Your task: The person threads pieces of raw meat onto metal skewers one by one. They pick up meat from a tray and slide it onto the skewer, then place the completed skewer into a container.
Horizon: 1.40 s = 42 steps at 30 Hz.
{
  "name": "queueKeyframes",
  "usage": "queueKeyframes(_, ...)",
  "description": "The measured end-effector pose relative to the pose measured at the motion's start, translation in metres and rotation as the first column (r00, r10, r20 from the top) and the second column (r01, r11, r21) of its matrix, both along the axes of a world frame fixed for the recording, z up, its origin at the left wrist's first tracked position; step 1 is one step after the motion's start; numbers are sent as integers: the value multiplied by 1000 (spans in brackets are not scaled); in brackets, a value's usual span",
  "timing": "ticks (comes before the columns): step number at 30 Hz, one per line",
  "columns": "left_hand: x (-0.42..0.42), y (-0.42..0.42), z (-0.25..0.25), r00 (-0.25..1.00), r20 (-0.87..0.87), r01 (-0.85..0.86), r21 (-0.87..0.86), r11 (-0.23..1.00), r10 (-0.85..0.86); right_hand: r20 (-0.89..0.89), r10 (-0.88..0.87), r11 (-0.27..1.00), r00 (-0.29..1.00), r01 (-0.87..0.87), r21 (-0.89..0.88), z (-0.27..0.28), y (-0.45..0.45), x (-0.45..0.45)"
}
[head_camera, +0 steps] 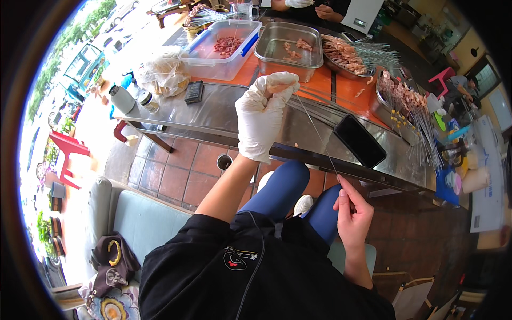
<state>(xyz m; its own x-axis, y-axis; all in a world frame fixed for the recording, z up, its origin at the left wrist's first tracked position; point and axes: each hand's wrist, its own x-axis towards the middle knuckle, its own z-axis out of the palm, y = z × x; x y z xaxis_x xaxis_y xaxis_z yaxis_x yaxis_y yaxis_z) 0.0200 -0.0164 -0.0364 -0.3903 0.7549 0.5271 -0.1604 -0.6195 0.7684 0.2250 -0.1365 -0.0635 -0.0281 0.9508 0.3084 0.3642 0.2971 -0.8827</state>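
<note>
My left hand (264,116), in a white glove, is raised above the table edge and closed around a piece of pale raw meat (279,89). A thin metal skewer (317,130) runs from that fist down to the right. Its lower end meets the fingertips of my bare right hand (354,208), which pinches it over my knee. Beyond the gloved fist stands a steel pan (289,56) with a few meat strips (304,45). Loose metal skewers (312,110) lie on the steel table behind the held one. The tip inside the fist is hidden.
A plastic tub (212,62) holds chopped meat. Skewered meat fills a round tray (346,56) and a steel container (402,94). A black phone (360,141) lies near the table's edge (224,136), with a bagged item (165,72) at left. A co-worker's hands (326,13) are across the table.
</note>
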Motion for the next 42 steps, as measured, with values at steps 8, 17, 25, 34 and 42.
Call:
queueKeyframes(8, -2, 3, -5, 997, -38, -60, 25, 998, 60, -76, 84, 987, 994, -94, -128, 2, -2, -7)
queueKeyframes(17, 4, 3, -12, 998, 50, -36, 47, 998, 34, -261, 171, 958, 950, -222, -182, 4, -3, -18)
queueKeyframes(25, -1, -8, 3, 982, 139, 144, -92, 985, -130, -183, 118, 974, 976, -150, -171, 2, 5, -11)
queueKeyframes(34, -41, -4, 9, 945, -89, 277, -289, 916, -314, -77, 127, 982, 989, -136, -129, 11, 16, 12)
queueKeyframes(42, -65, 6, 14, 835, -289, 329, -419, 846, -468, 4, 194, 961, 981, -189, -201, 25, 27, 30)
